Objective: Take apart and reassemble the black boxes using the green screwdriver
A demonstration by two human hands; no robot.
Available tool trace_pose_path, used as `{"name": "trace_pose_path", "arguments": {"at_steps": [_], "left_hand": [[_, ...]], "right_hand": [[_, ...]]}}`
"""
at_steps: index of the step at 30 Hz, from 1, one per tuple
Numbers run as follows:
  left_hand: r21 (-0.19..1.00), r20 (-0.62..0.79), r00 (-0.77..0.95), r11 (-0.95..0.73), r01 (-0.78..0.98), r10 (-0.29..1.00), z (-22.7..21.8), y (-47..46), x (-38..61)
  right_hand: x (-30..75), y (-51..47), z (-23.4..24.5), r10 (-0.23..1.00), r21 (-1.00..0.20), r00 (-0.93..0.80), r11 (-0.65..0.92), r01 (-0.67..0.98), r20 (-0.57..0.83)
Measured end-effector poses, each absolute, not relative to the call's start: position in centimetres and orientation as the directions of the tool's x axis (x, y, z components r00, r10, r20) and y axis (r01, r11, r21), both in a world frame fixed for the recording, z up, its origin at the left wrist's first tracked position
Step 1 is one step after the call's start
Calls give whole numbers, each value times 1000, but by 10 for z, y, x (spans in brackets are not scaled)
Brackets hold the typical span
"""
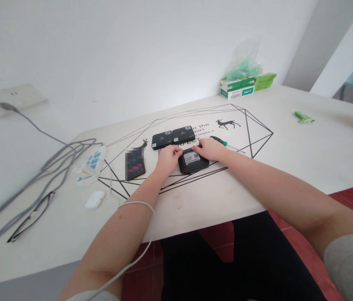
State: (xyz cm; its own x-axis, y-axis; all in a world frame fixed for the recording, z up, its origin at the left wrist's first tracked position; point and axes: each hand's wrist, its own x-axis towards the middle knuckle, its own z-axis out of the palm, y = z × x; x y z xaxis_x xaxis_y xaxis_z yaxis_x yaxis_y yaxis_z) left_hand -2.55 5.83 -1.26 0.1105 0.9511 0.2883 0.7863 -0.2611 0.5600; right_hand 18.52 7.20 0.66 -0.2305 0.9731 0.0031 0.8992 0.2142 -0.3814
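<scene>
A black box-shaped device (194,164) with rounded corners lies on the table, a white barcode label facing up. My left hand (169,159) is closed at its far left corner, thumb and fingertips together. At its far right edge my right hand (209,149) grips it, thumb on top and the other fingers partly hidden. Just beyond are two black boxes side by side, a left one (161,140) and a right one (184,134). Beside my right hand lies a screwdriver (219,141) with a black and green handle, its shaft pointing right.
A phone (135,163) lies left of my hands. Further left are a white earbud case (95,199), a power strip (92,166), glasses (32,217) and grey cables. Green and white boxes (237,85) stand against the wall; a green wrapper (304,117) lies right. A white cable crosses my left forearm.
</scene>
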Motion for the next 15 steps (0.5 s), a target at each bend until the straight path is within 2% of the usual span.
{"name": "trace_pose_path", "arguments": {"at_steps": [7,15], "left_hand": [[583,291,92,-253,772,952,-14,58,-25],[553,311,121,-283,783,943,-15,59,-26]], "right_hand": [[185,72,7,987,-368,-160,156,917,19],[185,73,6,980,-373,-199,189,909,12]]}}
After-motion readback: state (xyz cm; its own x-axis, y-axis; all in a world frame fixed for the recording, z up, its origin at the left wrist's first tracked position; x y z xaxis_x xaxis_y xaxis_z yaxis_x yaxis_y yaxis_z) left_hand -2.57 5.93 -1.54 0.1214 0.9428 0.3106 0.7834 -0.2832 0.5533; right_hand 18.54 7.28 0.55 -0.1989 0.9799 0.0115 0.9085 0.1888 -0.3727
